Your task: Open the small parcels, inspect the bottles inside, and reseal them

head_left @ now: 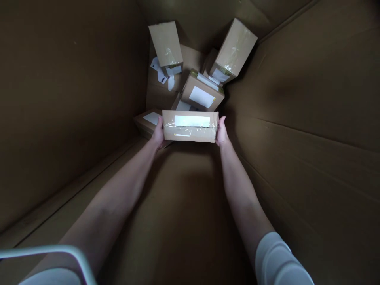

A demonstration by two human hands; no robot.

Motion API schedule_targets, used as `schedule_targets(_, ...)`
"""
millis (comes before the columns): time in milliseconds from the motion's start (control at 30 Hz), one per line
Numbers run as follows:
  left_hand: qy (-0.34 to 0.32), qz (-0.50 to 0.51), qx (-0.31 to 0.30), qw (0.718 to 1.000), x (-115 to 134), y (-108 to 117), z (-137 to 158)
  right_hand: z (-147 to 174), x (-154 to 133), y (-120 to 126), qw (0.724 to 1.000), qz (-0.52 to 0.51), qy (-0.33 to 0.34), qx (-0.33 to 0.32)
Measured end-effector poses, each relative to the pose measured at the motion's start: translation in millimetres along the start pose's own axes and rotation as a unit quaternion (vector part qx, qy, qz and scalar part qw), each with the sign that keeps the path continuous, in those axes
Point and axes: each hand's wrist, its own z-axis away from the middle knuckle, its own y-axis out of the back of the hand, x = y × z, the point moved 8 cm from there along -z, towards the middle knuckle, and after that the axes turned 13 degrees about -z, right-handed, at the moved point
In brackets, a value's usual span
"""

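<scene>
Between my two hands is a taped cardboard box [190,136] with a white label along its upper part. My left hand [159,133] presses on the left end, thumb up, and my right hand [222,132] grips the right end the same way. The fingers beneath and behind the box are hidden. Just beyond it lies another brown box [185,94] with a large white label, tilted on other boxes. A labelled box [145,122] lies beside my left hand, partly covered by it.
High cardboard walls [311,99] of a deep large carton enclose everything. At the far end are an upright taped box [166,43] on the left and a leaning taped box [237,47] on the right. White paper pieces [162,76] lie by the left one.
</scene>
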Motion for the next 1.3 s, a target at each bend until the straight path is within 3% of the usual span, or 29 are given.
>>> schedule_targets(100,-0.004,0.0,0.012,1.0,-0.9,1.6,-4.5,1.7,15.5,-12.3,0.987,-0.135,-0.089,0.009)
schedule_targets(233,0.035,0.026,0.01,0.999,-5.2,-0.6,-4.7,10.5,27.2,-13.1,0.95,-0.259,-0.169,0.05)
schedule_targets(367,0.074,0.063,-0.019,0.995,2.7,-13.5,9.5,27.6,27.3,-6.6,0.919,-0.332,-0.191,0.094)
schedule_targets(500,0.083,0.082,-0.033,0.993,24.5,-26.5,39.7,59.9,11.2,2.2,0.905,-0.362,-0.181,0.13)
schedule_targets(600,0.087,0.082,-0.037,0.992,49.0,-34.0,73.7,94.0,-16.1,4.5,0.901,-0.373,-0.178,0.129)
schedule_targets(700,0.095,0.073,-0.036,0.992,84.2,-40.6,116.4,134.9,-58.9,-0.3,0.898,-0.39,-0.183,0.086)
schedule_targets(867,0.069,0.036,-0.029,0.997,170.0,-53.1,203.8,218.8,-149.4,-2.3,0.895,-0.418,-0.153,0.024)
schedule_targets(1033,0.001,-0.028,-0.071,0.997,243.9,-65.7,299.3,313.0,-224.9,6.2,0.892,-0.442,-0.098,-0.011)
schedule_targets(1167,-0.091,-0.076,-0.122,0.985,275.6,-72.0,356.2,378.4,-254.1,19.8,0.888,-0.455,-0.064,-0.005)
schedule_targets(1300,-0.113,-0.106,-0.178,0.972,288.7,-92.3,386.0,425.5,-262.3,36.5,0.876,-0.48,-0.019,0.036)
